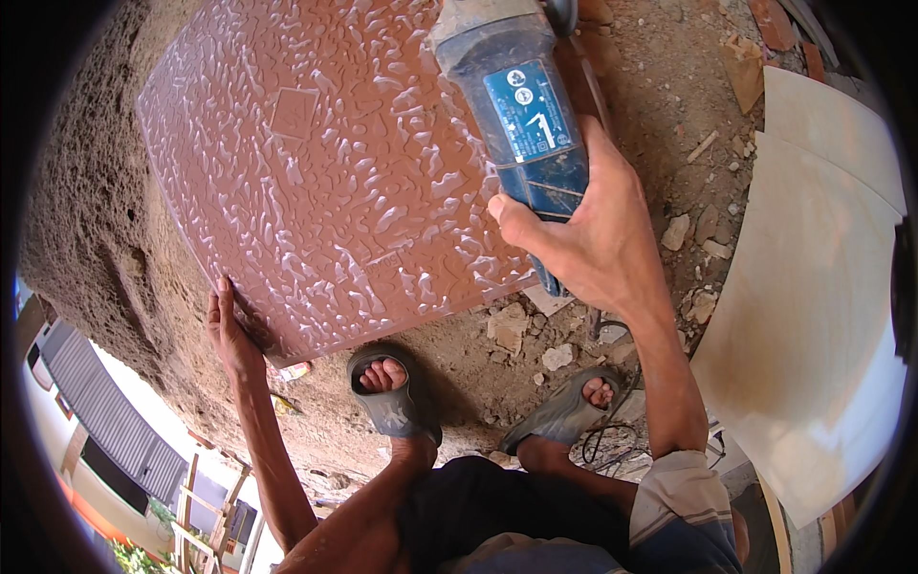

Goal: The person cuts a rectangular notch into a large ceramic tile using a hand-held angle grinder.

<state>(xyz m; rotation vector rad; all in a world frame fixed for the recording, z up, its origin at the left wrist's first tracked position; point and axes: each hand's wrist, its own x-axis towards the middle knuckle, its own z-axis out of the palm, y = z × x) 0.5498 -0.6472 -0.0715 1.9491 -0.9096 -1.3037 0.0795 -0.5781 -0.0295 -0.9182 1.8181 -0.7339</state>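
Note:
A red-brown square tile (316,191), its upper face covered in raised squiggles, fills the upper middle of the view. My left hand (232,330) holds its lower-left edge, fingers resting against that edge. My right hand (598,239) is wrapped round the body of a dark blue angle grinder (526,115), its thumb across the near side. The grinder's head is at the top edge, over the tile's right part, with its disc only partly visible; whether it touches the tile cannot be told. A cord runs down below my right hand.
Large pale marble-look tiles (813,287) stand at the right. Rubble and broken pieces (559,356) lie on the dirt. My feet in grey sandals (387,402) are below the tile. A rough earth bank (96,210) is at left, with a building and wooden framework (191,507) beyond, lower left.

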